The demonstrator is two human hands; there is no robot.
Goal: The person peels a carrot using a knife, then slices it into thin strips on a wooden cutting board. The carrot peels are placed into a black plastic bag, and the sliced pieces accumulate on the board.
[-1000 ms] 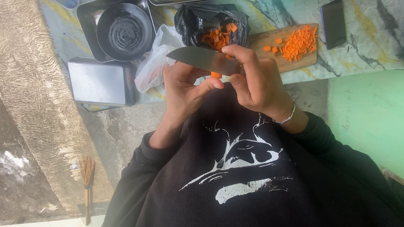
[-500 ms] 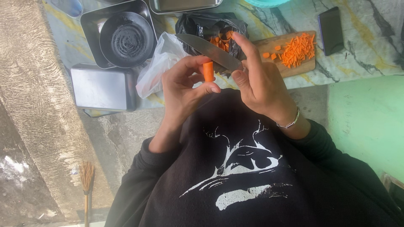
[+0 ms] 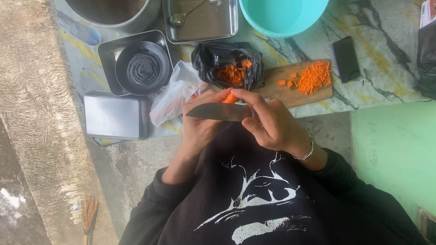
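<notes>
Head view: the left hand [image 3: 200, 124] has its fingers closed around a short orange carrot piece [image 3: 230, 98], held in front of the chest. The right hand [image 3: 268, 122] is clamped on a broad steel-bladed kitchen knife [image 3: 218, 111], blade lying just below the carrot. Beyond, a black plastic bag [image 3: 227, 66] holds carrot chunks; beside it a wooden cutting board [image 3: 290, 90] bears shredded carrot [image 3: 313, 77]. Farther off sits a turquoise round bowl [image 3: 281, 16].

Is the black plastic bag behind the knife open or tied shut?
Open. The black bag gapes toward the camera, and orange carrot pieces show inside through its spread mouth, just beyond the knife.
</notes>
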